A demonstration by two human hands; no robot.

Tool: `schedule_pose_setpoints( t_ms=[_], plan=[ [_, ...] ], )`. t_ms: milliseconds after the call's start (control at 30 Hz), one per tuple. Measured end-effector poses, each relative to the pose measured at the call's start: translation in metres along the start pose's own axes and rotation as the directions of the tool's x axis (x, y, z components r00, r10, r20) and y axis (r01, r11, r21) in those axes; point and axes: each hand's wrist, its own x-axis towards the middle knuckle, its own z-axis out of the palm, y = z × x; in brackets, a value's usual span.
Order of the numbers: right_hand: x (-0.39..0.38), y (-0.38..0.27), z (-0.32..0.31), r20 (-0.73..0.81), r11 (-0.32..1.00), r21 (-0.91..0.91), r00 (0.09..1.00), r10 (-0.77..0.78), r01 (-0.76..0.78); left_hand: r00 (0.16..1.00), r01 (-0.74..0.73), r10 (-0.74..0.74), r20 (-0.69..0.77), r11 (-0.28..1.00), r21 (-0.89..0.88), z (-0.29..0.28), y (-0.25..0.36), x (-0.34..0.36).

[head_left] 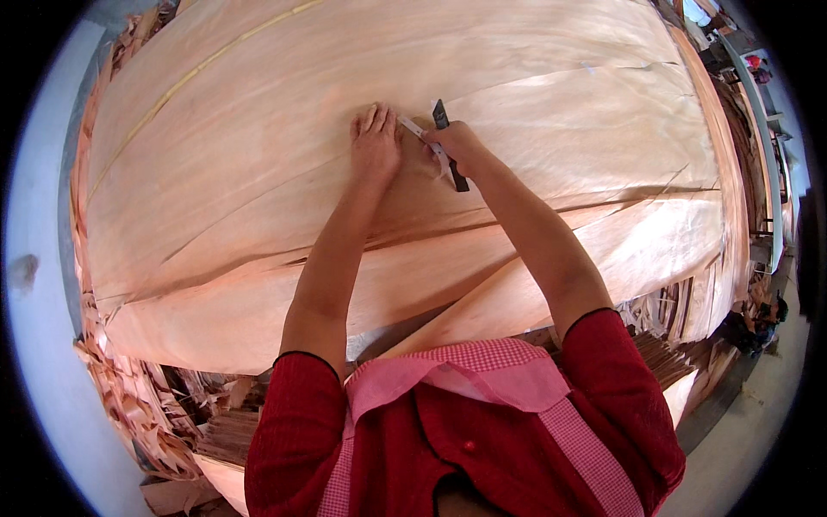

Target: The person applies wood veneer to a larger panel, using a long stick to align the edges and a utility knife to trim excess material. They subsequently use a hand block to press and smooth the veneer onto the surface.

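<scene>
A large pale, pinkish wood veneer sheet [284,146] spreads out in front of me, with long splits and a wavy fold across its near part. My left hand [376,145] lies flat on it, fingers stretched forward and holding nothing. Just to its right, my right hand [458,146] is closed around a slim black bar-shaped tool [441,114], whose lower end sticks out below the hand. A narrow white strip [412,127] runs from near my left fingertips to the right hand, and a loose piece of it hangs beneath. The right fingertips are partly hidden.
A yellowish band [185,79] crosses the sheet at the far left. Torn veneer scraps [129,405] heap up at the lower left, beside a pale wall [39,258]. Stacked veneer edges [233,435] show below the sheet. Dark clutter [751,327] stands at the right.
</scene>
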Motion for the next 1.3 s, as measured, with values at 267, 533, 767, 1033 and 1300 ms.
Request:
schedule_pose_setpoints(
  t_ms=[267, 533, 767, 1033, 1300],
  plan=[
    [0.007, 0.005, 0.009, -0.125, 0.983, -0.184, 0.992, -0.026, 0.003, 0.974, -0.182, 0.200, 0.105, 0.970, -0.163, -0.005, -0.007, -0.001],
    [-0.026, -0.063, -0.010, 0.064, 0.189, -0.971, 0.925, -0.374, 0.143, 0.943, -0.176, 0.199, 0.267, 0.979, -0.107, -0.053, -0.008, -0.014],
    [-0.091, -0.010, 0.078, 0.197, 0.904, -0.328, 0.956, -0.217, 0.273, 0.977, 0.067, -0.074, 0.201, 0.997, 0.042, -0.147, -0.215, -0.148],
    [-0.087, 0.020, 0.355, 0.271, 0.981, 0.061, 0.943, -0.193, 0.183, 0.975, 0.221, -0.204, 0.091, 0.819, -0.530, -0.140, -0.300, -0.182],
    [-0.009, 0.082, 0.397, -0.156, 0.978, -0.205, 0.988, 0.001, -0.033, 0.950, -0.257, 0.302, 0.078, 0.900, -0.350, -0.169, -0.296, -0.180]
  ],
)
